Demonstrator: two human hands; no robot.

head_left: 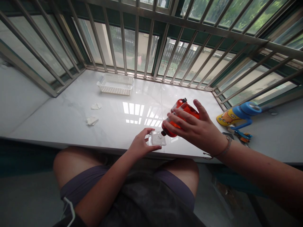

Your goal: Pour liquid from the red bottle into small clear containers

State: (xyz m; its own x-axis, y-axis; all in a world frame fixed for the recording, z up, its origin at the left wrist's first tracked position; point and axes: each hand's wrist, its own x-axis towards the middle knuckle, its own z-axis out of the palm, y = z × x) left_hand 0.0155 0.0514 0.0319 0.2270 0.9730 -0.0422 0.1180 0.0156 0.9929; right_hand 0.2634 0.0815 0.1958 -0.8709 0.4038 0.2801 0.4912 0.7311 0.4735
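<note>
My left hand (139,143) has its thumb and fingers closed around the sides of a small clear square bottle (159,139) near the counter's front edge. In my right hand (201,127) is a red bottle (169,128), tilted with its black neck down to the left. That neck meets the clear bottle's opening; whether liquid flows is too small to tell. Behind the tilted bottle, a second red bottle (178,103) with a black top is partly hidden by it and my fingers.
A white perforated basket (115,90) sits at the back left of the white counter (63,116). Two crumpled tissues (92,121) lie left of centre. A blue and yellow flask (233,115) and small blue-orange items (243,136) are at the right. Metal window bars (137,41) border the back.
</note>
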